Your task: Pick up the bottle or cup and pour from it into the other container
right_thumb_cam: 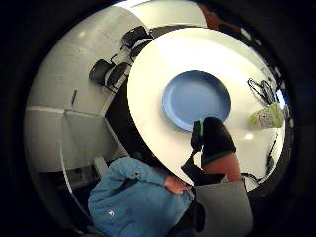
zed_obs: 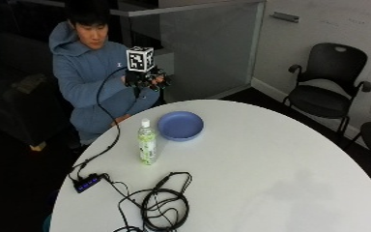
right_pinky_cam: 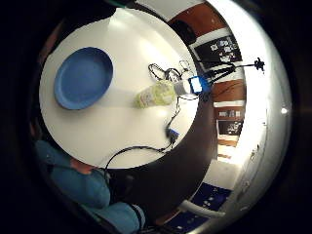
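a round white table [zed_obs: 249, 159] in an office with black chairs [zed_obs: 330, 79]. the green-labelled bottle [zed_obs: 147, 142] stands upright left of the blue plate [zed_obs: 181, 125]. the gloved right hand [zed_obs: 146, 79] is raised, fingers loosely curled, holding nothing.

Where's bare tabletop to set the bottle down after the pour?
Widest bare stretch: the table beyond the blue plate, toward the chairs. Small gap between bottle and plate. Crowded: cables along the near edge beside the bottle.
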